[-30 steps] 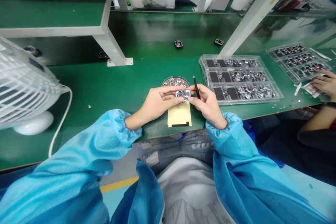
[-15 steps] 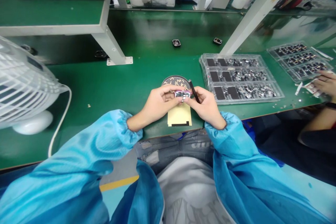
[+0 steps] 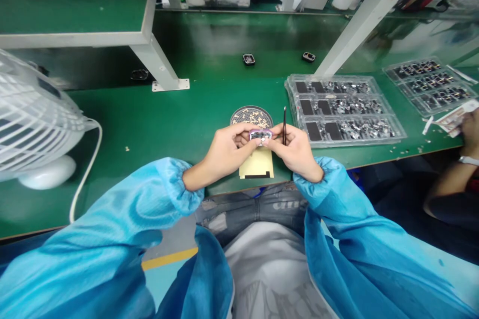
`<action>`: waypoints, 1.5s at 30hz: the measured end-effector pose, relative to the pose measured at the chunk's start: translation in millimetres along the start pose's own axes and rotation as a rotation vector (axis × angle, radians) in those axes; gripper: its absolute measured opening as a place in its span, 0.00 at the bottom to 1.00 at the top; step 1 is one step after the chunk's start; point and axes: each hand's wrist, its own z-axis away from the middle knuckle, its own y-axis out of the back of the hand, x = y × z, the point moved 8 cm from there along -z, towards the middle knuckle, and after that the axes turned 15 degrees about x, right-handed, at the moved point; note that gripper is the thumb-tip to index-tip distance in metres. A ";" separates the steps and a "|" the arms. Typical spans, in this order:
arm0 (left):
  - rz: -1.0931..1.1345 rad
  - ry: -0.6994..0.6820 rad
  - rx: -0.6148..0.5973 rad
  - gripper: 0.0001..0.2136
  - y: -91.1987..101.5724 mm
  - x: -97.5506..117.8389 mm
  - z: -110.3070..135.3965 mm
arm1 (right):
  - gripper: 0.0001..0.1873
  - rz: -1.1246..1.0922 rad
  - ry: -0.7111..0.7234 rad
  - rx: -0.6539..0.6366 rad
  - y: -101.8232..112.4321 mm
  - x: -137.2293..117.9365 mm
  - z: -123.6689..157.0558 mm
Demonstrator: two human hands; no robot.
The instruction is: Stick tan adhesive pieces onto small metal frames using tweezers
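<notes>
Both my hands meet over the near edge of the green bench. My left hand (image 3: 226, 152) pinches the left end of a small silvery rectangular part (image 3: 260, 135). My right hand (image 3: 295, 152) pinches the part's right end and also grips a thin dark stick-like tool (image 3: 284, 124), which points upward. Under my hands lies a yellow sheet with a black strip (image 3: 257, 165). Just behind them sits a round dish of small pieces (image 3: 250, 115).
A clear tray of small parts (image 3: 342, 109) lies to the right, a second tray (image 3: 430, 82) farther right. Another person's hand (image 3: 471, 129) holds papers at the right edge. A white fan (image 3: 33, 119) stands at left. Two small dark parts (image 3: 249, 59) rest farther back.
The dark tool in my right hand has swung from a slant to nearly upright. Both hands have stayed on the small part. The other person's hand has shifted toward the right edge.
</notes>
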 end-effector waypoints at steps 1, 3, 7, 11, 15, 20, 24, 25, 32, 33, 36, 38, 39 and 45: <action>0.011 0.011 0.002 0.16 -0.1 -0.5 0.1 | 0.26 0.007 0.004 0.003 0.8 0.1 -0.5; 0.024 0.015 0.011 0.16 0.9 -1.0 -1.1 | 0.26 0.042 0.020 0.002 2.0 -0.6 -1.7; -0.027 -0.001 0.035 0.17 5.3 -2.5 -5.6 | 0.26 0.117 0.083 0.002 1.7 -6.1 -1.0; -0.136 -0.159 0.048 0.13 7.2 8.0 -6.0 | 0.26 0.105 0.189 0.070 2.8 -16.3 3.8; -0.174 -0.234 0.051 0.11 6.2 14.4 -5.0 | 0.09 0.167 0.298 0.140 6.6 -21.5 5.4; -0.181 -0.235 0.032 0.11 5.1 14.8 -5.9 | 0.08 0.251 0.418 0.225 14.6 -30.4 5.1; -0.227 -0.333 0.017 0.10 4.4 17.8 -4.1 | 0.07 0.231 0.573 0.181 10.6 -43.1 11.2; -0.235 -0.352 0.017 0.10 4.5 18.2 -3.7 | 0.06 0.230 0.594 0.153 8.3 -43.6 12.4; -0.296 -0.391 0.030 0.10 6.6 17.5 -4.4 | 0.07 0.283 0.631 0.080 2.7 -34.2 13.5; -0.309 -0.398 0.028 0.11 6.6 17.4 -4.5 | 0.07 0.287 0.630 0.077 2.4 -33.3 13.4; -0.328 -0.443 0.023 0.11 6.3 19.1 -4.0 | 0.08 0.281 0.642 0.090 3.0 -33.7 13.6; -0.326 -0.466 0.014 0.11 6.0 19.8 -3.6 | 0.08 0.283 0.647 0.094 3.0 -33.7 13.5; -0.325 -0.474 0.008 0.11 5.7 19.9 -3.4 | 0.08 0.286 0.647 0.090 2.7 -33.3 13.3; -0.350 -0.520 0.001 0.11 5.5 21.5 -1.2 | 0.06 0.276 0.628 0.033 -0.8 -30.6 12.0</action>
